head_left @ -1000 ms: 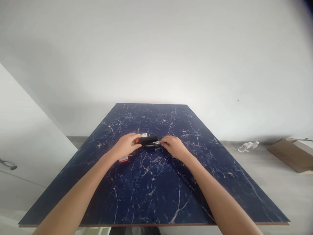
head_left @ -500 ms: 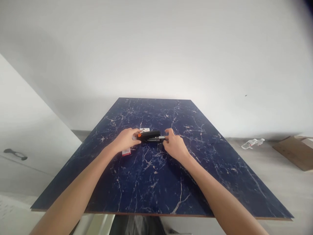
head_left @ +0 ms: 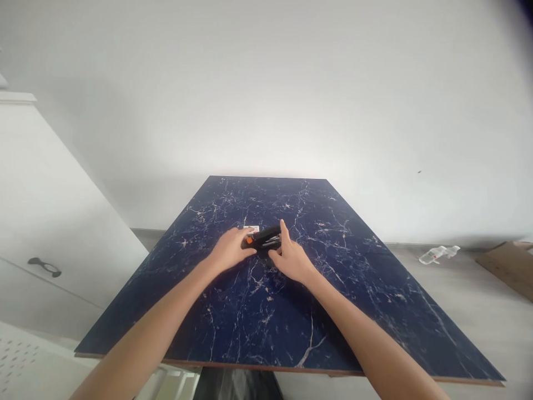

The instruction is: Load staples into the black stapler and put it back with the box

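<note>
Mid-tabletop (head_left: 266,328): stapler (head_left: 266,235) between both hands. Pinch risk if it snaps down on right fingers; weak left grip could let it twist. Black, orange patch left, metal showing in gap. Left hand (head_left: 230,248) half-curled, gripping left end; right hand (head_left: 293,261) part-open at right end, hold unclear.

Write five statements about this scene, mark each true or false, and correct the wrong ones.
1. The left hand holds a black stapler near its orange part. True.
2. The right hand rests far from the stapler. False: its fingers are at the stapler's other end.
3. The tabletop is plain white. False: it is dark blue with pale veins.
4. A white cabinet with a dark handle stands at the picture's left. True.
5. A cardboard box sits on the tabletop. False: it is on the floor at the picture's right.
</note>
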